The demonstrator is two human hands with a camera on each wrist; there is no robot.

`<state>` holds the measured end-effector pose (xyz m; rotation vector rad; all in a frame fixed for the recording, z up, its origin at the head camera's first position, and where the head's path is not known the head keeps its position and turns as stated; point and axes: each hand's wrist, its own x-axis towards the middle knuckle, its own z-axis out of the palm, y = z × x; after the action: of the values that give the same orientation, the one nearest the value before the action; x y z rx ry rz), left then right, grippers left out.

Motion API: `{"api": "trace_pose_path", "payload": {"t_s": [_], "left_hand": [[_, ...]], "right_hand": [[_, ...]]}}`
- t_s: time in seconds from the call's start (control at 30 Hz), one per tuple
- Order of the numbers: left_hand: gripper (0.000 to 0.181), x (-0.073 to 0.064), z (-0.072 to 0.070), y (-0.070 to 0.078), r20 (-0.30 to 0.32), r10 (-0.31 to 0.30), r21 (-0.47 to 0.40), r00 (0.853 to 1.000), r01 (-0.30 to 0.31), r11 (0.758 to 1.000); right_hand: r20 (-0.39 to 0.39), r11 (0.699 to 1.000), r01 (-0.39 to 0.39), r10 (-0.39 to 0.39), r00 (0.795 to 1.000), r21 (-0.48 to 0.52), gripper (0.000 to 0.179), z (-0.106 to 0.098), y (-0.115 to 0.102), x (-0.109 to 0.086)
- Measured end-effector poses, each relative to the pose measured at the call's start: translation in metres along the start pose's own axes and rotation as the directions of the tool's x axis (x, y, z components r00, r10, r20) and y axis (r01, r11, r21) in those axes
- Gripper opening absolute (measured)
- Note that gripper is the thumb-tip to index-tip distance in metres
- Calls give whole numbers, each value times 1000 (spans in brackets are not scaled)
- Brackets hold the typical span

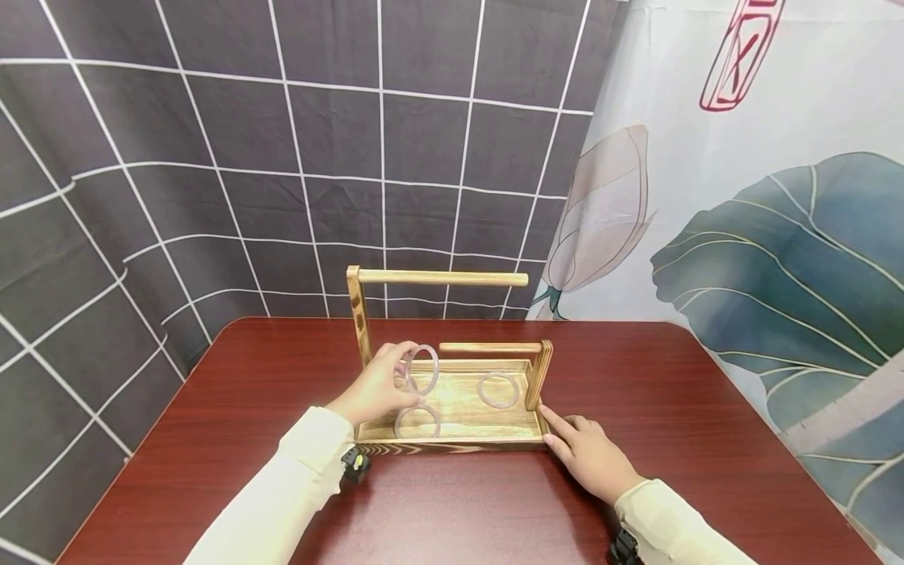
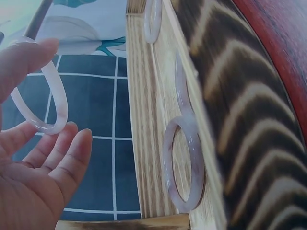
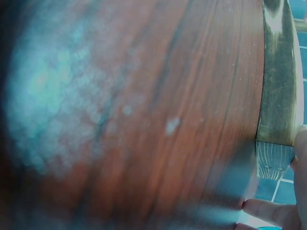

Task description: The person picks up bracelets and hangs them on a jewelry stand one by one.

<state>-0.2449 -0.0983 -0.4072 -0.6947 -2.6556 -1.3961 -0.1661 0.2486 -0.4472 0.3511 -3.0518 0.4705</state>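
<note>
My left hand (image 1: 381, 384) pinches a pale, translucent bangle (image 2: 60, 100) between thumb and fingertips, above the left part of a wooden display tray (image 1: 466, 446). The bangle stands nearly upright, near the free end of the lower bar (image 1: 487, 348). On the tray floor, one bangle (image 1: 438, 424) lies at the front left and another bangle (image 1: 498, 406) toward the right. The left wrist view shows pale bangles against the wood, including a near one (image 2: 167, 163). My right hand (image 1: 589, 455) rests at the tray's right end, its extended fingers touching the corner beside the short post (image 1: 540, 377).
A tall post (image 1: 359, 314) at the tray's left end carries a long upper bar (image 1: 445, 278) reaching right, above the lower one. The tray stands on a reddish-brown table (image 1: 282, 377). Behind hang a dark grid-patterned cloth (image 1: 332, 133) and a lotus-printed cloth (image 1: 678, 180).
</note>
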Motion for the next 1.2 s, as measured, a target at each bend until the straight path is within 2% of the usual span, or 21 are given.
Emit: {"api": "trace_pose_path", "payload": {"t_s": [0.2,0.37,0.73,1.2], "left_hand": [[78,1,3,3,-10,-48,-101,999,47,994],[76,4,6,6,-8,-52,-193,999,50,980],[73,7,9,9,-26,-48,-252,998,40,967],[77,10,15,16,-20,-86,-293,996,77,953]], "right_hand": [[-13,1000,8,-8,1000,-2,48,0,0,0],[-37,1000,28,-28,999,0,46,1,0,0],[-37,1000,24,-24,999,1,47,1,0,0],[-34,1000,25,-25,999,5,47,2,1,0]]}}
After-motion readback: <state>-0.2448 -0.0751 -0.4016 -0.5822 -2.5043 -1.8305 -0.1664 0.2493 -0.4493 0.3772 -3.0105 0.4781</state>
